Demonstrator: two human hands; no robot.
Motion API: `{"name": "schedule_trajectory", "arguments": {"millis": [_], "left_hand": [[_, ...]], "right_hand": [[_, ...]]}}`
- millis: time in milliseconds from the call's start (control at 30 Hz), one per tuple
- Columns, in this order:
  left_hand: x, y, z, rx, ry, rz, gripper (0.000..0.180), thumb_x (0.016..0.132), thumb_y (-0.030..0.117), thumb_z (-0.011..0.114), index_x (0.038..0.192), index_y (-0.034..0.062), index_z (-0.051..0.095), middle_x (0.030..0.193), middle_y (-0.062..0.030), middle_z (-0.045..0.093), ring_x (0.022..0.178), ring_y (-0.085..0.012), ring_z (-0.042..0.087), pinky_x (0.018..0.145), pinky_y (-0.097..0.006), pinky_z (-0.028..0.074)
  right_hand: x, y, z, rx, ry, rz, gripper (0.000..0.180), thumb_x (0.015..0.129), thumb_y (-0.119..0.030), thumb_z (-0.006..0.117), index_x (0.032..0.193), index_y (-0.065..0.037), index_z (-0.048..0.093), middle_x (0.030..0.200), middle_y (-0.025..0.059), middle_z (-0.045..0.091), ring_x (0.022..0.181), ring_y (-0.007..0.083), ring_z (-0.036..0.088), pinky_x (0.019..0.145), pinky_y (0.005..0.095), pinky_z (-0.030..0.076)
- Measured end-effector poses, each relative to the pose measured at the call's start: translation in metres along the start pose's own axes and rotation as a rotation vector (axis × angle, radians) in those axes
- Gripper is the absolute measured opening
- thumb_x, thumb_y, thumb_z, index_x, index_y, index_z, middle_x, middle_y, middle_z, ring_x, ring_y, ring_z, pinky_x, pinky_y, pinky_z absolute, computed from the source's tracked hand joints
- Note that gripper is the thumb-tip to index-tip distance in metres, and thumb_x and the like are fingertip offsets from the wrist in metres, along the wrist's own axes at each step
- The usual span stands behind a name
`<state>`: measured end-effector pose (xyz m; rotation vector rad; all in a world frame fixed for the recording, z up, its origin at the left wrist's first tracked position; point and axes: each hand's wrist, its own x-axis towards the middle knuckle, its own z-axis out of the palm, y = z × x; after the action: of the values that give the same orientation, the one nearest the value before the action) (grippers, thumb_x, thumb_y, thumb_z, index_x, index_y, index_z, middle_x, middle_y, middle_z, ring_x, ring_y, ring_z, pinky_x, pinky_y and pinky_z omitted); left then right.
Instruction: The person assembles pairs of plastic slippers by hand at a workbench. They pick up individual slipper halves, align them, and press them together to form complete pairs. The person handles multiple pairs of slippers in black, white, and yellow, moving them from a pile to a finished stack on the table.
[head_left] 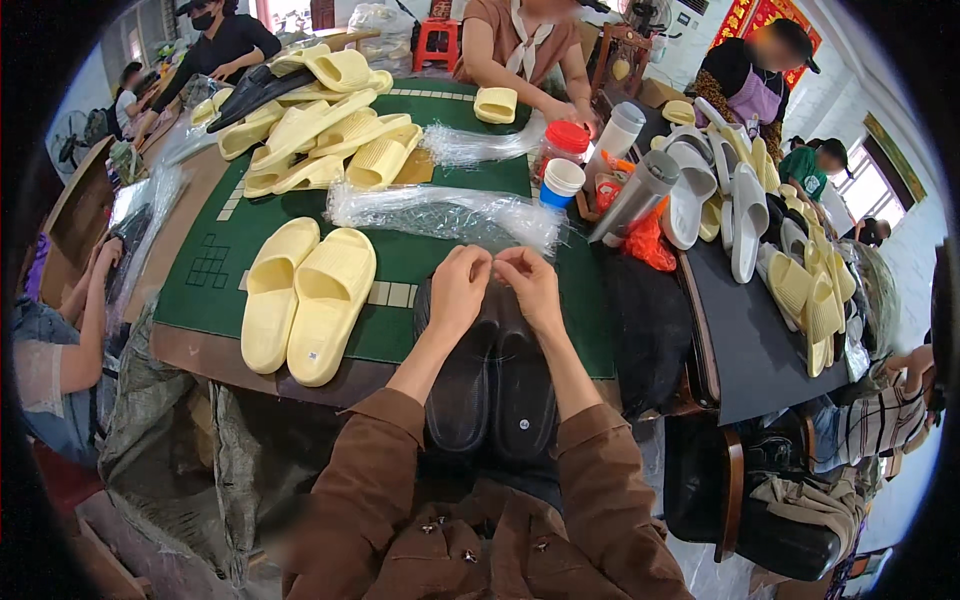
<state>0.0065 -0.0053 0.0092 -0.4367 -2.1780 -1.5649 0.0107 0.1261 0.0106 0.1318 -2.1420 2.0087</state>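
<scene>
A pair of black slippers [490, 390] lies side by side at the near edge of the green table [420, 260], toes pointing away from me. My left hand [458, 290] and my right hand [530, 285] meet just above the slippers' far ends, fingertips pinched together on a thin clear plastic bag film that is hard to see. Both brown sleeves come in from the lower edge. A pair of pale yellow slippers [305, 295] lies to the left of my hands.
A stack of clear plastic bags [440, 212] lies beyond my hands. A heap of yellow slippers [320, 140] fills the far left. Jars and cups [562, 160] stand at right; white and yellow slippers [740, 215] cover a dark side table. Other people sit around.
</scene>
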Motion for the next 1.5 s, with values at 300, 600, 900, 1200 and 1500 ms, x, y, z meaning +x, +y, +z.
{"name": "schedule_trajectory", "arguments": {"millis": [300, 600, 900, 1200, 1500], "left_hand": [[0.0, -0.003, 0.002, -0.016, 0.076, 0.0, 0.005, 0.082, 0.003, 0.058, 0.087, 0.0024, 0.059, 0.079, -0.0106, 0.057, 0.066, -0.0245, 0.057, 0.061, -0.035, 0.045], [-0.002, 0.001, 0.0, 0.035, 0.007, 0.017, 0.007, 0.084, 0.005, 0.057, 0.09, 0.0036, 0.061, 0.081, -0.0094, 0.058, 0.068, -0.0252, 0.058, 0.063, -0.035, 0.045], [-0.002, 0.002, -0.001, 0.055, -0.002, -0.046, 0.009, 0.083, 0.003, 0.057, 0.092, 0.0044, 0.06, 0.083, -0.0086, 0.058, 0.069, -0.0246, 0.058, 0.063, -0.034, 0.046], [-0.002, -0.005, 0.005, 0.124, 0.132, 0.138, 0.019, 0.082, 0.002, 0.056, 0.101, 0.0041, 0.058, 0.101, -0.011, 0.056, 0.085, -0.0285, 0.061, 0.073, -0.036, 0.048], [-0.001, 0.001, 0.005, 0.071, -0.02, 0.004, 0.019, 0.082, 0.0, 0.054, 0.1, 0.0024, 0.06, 0.095, -0.0115, 0.06, 0.078, -0.0252, 0.062, 0.071, -0.034, 0.048]], "right_hand": [[0.0, 0.002, 0.001, 0.061, 0.057, -0.04, 0.011, 0.087, -0.008, 0.061, 0.094, 0.0, 0.063, 0.082, 0.0033, 0.064, 0.07, 0.0095, 0.06, 0.064, 0.0224, 0.048], [0.004, 0.008, -0.002, 0.023, -0.036, -0.025, 0.014, 0.085, -0.01, 0.063, 0.093, 0.0, 0.062, 0.083, 0.0035, 0.063, 0.071, 0.0096, 0.059, 0.064, 0.0235, 0.048], [0.002, 0.004, -0.001, 0.023, -0.046, 0.0, 0.014, 0.086, -0.012, 0.062, 0.093, 0.0, 0.063, 0.082, 0.0027, 0.063, 0.073, 0.0083, 0.058, 0.067, 0.0226, 0.047], [0.0, 0.001, 0.0, 0.128, 0.018, -0.046, 0.015, 0.091, -0.014, 0.057, 0.096, -0.002, 0.062, 0.092, 0.0028, 0.065, 0.083, 0.0086, 0.058, 0.069, 0.0229, 0.046], [-0.002, -0.023, -0.027, 0.684, -0.025, 0.069, 0.019, 0.099, -0.028, 0.043, 0.092, -0.01, 0.049, 0.087, 0.0046, 0.062, 0.084, 0.0158, 0.063, 0.068, 0.0251, 0.05]]}}
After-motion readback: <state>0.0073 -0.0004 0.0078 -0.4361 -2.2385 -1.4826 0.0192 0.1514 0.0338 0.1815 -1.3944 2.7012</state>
